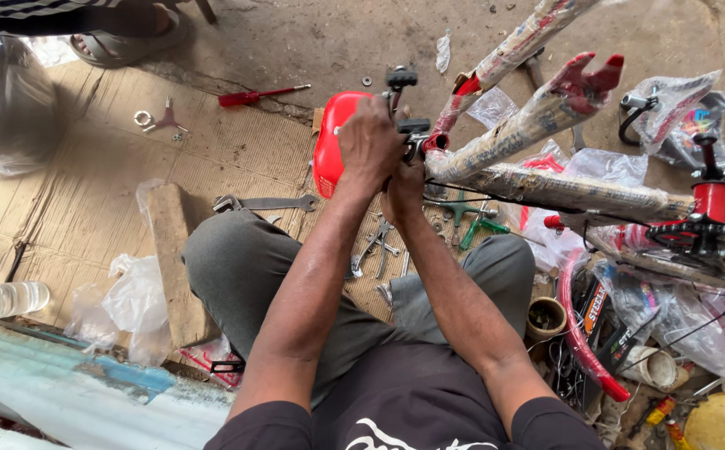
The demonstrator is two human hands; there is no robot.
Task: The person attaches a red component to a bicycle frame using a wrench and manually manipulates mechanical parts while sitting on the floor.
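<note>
the bike frame [546, 187], wrapped in paper and plastic, lies across the right half of the scene. its long axis runs from the right edge toward the middle, and its far-left end meets the hands near the red seat [329, 154]. two wrapped tubes rise from that end toward the far right, and one ends in a red fork tip [587, 79]. a black sprocket [700, 233] sits on the frame at the right edge.

the left hand [368, 146] is closed, back of the hand up, and it grips a small black part [402, 79] at the end of the frame, just beside the seat. the right hand [404, 190] is under it and a little nearer, also closed on the same end (what exactly its fingers hold i cannot tell, the left hand covers it). the two hands touch each other.

both arms reach far from the body, almost straight, and come together at the hands, between the knees in grey trousers.

on the cardboard [87, 192] lie a red screwdriver [258, 96] far left, a flat wrench [267, 202] near the left knee, and more small tools [379, 246] under the arms.
</note>
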